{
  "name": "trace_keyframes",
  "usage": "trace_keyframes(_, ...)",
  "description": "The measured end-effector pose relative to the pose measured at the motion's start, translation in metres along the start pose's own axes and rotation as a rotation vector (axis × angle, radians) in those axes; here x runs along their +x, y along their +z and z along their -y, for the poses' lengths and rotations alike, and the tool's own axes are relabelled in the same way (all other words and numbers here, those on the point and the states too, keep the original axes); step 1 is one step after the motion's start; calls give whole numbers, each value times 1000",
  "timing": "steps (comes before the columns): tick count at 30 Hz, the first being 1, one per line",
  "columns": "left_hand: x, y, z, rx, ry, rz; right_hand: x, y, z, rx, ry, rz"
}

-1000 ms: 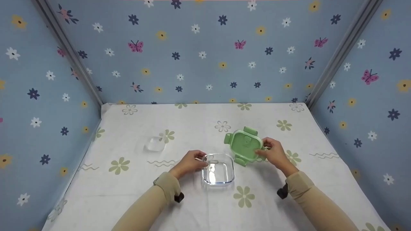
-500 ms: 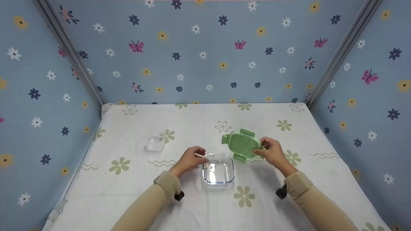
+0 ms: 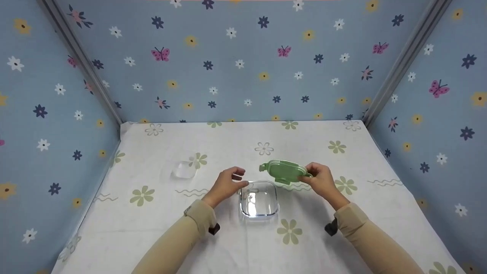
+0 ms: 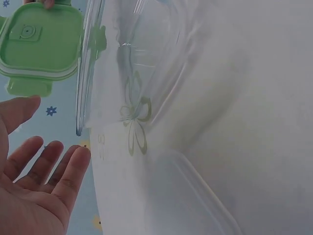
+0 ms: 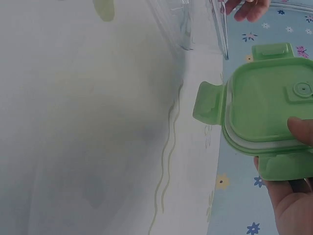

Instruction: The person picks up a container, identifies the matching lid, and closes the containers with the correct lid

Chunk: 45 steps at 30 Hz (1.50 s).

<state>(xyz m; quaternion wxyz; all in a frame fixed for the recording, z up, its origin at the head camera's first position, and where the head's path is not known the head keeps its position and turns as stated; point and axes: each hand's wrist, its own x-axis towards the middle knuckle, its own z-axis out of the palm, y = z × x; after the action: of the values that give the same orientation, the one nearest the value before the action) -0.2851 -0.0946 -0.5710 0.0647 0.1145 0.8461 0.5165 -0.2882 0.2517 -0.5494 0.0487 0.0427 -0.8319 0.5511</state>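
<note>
A square clear glass food container (image 3: pixel 259 201) stands uncovered on the patterned cloth in the head view. At its back left corner is my left hand (image 3: pixel 227 184), fingers relaxed and spread, thumb right by the rim. The left wrist view shows those fingers (image 4: pixel 63 186) holding nothing. My right hand (image 3: pixel 321 182) pinches a green lid (image 3: pixel 285 172) by its right edge, thumb on the top face and fingers beneath. The lid is tilted and raised behind and to the right of the container. In the right wrist view its side flaps (image 5: pixel 209 104) stick outward, and a round valve (image 5: pixel 302 89) shows on top.
A small translucent container (image 3: pixel 185 170) sits on the cloth to the left, beyond my left hand. The white tablecloth (image 3: pixel 152 236) reaches back to a blue flowered wall (image 3: pixel 243 49), with similar panels on both sides.
My right hand has tipped the lid flatter and moved it slightly left, toward the container. My left hand has lifted from the container's left side, and its fingers have spread apart.
</note>
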Motion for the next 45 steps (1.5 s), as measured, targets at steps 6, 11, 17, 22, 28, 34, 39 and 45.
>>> trace_keyframes(6,1,2,-4,-33,80,6,-4,3,2,11,-36,-17)
trace_keyframes(11,3,3,-5,-60,94,6,-6,6,3,40,-98,1)
trace_keyframes(17,2,4,-9,-65,107,10,-10,11,7,43,-157,18)
trace_keyframes(22,1,5,-13,-36,181,1,-13,16,11,32,-198,12)
trace_keyframes(28,2,6,-15,-7,245,-2,-15,20,14,49,-237,19)
trace_keyframes(34,4,8,-19,-10,287,20,-17,24,14,67,-250,35)
trace_keyframes(39,6,11,-20,-14,323,31,-20,27,17,47,-284,43)
trace_keyframes(45,4,13,-25,8,344,19,-21,30,20,35,-330,56)
